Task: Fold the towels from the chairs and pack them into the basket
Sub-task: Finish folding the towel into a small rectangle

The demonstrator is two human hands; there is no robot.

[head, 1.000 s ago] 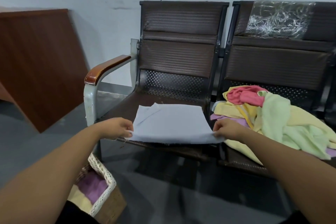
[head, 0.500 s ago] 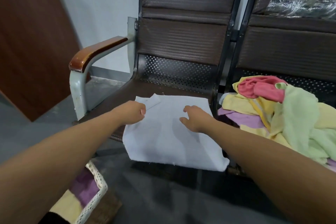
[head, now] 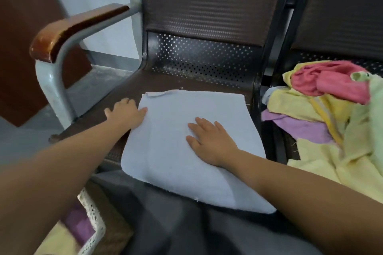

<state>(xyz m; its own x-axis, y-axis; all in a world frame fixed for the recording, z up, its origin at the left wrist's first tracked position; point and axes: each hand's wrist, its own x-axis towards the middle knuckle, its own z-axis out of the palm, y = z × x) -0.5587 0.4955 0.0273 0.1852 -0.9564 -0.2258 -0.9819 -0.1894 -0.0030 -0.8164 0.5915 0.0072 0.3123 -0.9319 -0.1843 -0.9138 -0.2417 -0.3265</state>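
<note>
A pale blue towel (head: 176,151), folded over, lies flat on the left chair seat (head: 128,89), its near edge hanging past the seat front. My right hand (head: 209,141) presses flat on the towel's middle with fingers straight and spread. My left hand (head: 126,114) lies flat at the towel's left edge, fingertips touching the cloth. A heap of unfolded towels (head: 323,122), pink, yellow, green and purple, fills the right chair. The white woven basket (head: 93,219) stands on the floor at the lower left, with a purple and a yellow towel inside; my left arm hides most of it.
A wooden-topped metal armrest (head: 68,29) rises at the left of the seat. A brown board (head: 27,47) leans against the wall beyond it. The dark chair backs (head: 207,6) close off the far side. Grey floor lies below the seat front.
The view has come closer and lower. Both hands went from gripping the towel's near corners, to its far part, to lying flat on it. The towel now lies smoother.
</note>
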